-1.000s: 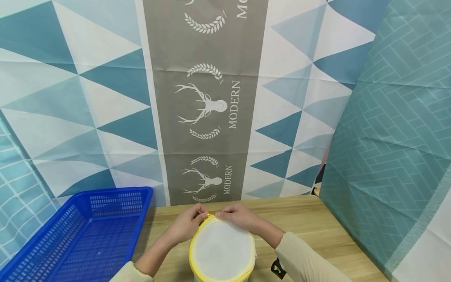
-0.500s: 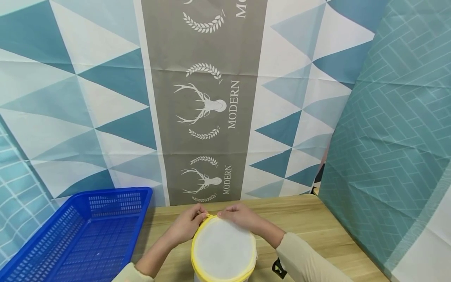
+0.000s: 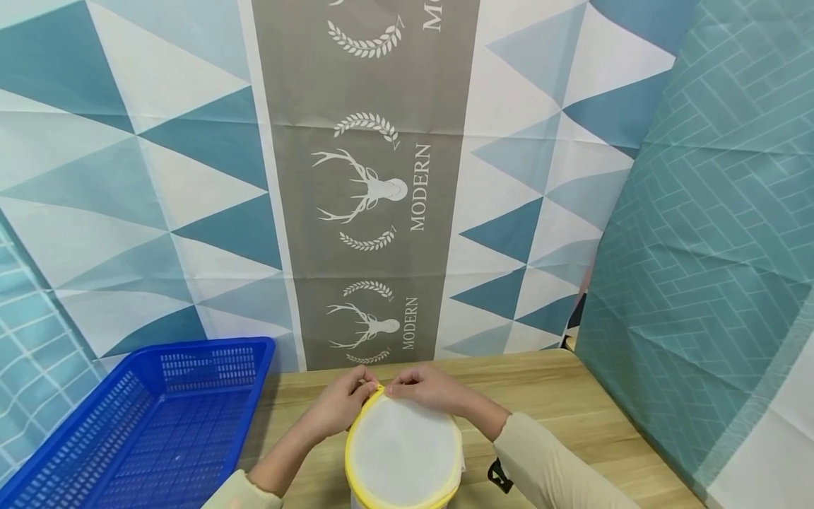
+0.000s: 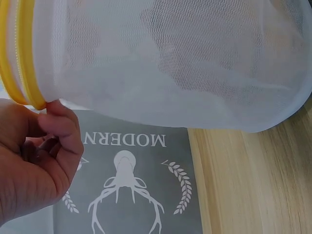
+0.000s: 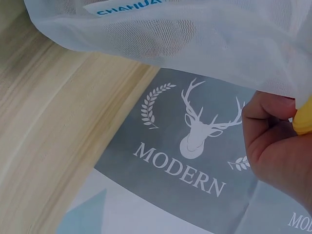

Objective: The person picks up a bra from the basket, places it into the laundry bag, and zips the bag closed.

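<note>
A white mesh laundry bag (image 3: 405, 452) stands upright on the table, its round top edged with a yellow zipper band. My left hand (image 3: 340, 403) pinches the yellow band at the far edge of the top. Close beside it, my right hand (image 3: 432, 389) pinches the same rim slightly to the right. In the left wrist view, the left thumb and fingers (image 4: 61, 124) grip the zipper band (image 4: 27, 53), with the mesh side stretching away to the right. The right wrist view has the right hand (image 5: 278, 136) curled at the yellow edge, below a blue-lettered label (image 5: 129, 7).
A blue plastic basket (image 3: 172, 424) with perforated walls stands on the left of the wooden table (image 3: 540, 396). A small black buckle-like piece (image 3: 499, 476) is by the right sleeve. Patterned cloth (image 3: 369, 247) hangs behind the table's back edge.
My right hand has shifted slightly left along the rim, closer to the left hand. The left hand keeps its place on the band, and the bag has barely moved.
</note>
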Available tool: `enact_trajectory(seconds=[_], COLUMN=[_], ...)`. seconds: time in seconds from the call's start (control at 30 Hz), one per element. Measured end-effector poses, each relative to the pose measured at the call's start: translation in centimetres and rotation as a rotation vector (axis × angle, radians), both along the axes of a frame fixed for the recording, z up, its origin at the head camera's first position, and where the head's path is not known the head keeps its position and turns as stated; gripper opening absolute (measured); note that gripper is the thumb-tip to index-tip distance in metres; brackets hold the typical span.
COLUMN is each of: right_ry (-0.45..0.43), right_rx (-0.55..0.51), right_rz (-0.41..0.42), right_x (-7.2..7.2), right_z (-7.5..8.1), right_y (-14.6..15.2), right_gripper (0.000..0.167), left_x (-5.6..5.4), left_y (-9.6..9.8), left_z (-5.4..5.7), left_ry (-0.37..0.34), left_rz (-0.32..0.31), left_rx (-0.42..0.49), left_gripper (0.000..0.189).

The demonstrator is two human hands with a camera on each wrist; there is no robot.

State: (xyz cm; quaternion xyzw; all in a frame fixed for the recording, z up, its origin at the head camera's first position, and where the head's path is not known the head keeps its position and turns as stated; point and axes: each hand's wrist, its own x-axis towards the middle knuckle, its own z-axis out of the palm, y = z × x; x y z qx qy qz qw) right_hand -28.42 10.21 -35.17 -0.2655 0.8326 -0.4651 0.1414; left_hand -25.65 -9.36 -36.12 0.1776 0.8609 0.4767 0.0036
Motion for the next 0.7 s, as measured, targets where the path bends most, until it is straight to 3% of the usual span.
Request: enact_trajectory(seconds=[0.7], right_ry=[-0.031], right_rx=[-0.020], right_rz=[-0.051], right_x=[0.12], right_z=[-0.33], right_y=[0.68], right_gripper=[0.027], left_x=[0.32], left_y=[-0.02], left_z=[0.04], left_ry=[-0.001], left_rz=[0.005], left_rx=[-0.001], left_gripper=[0.013])
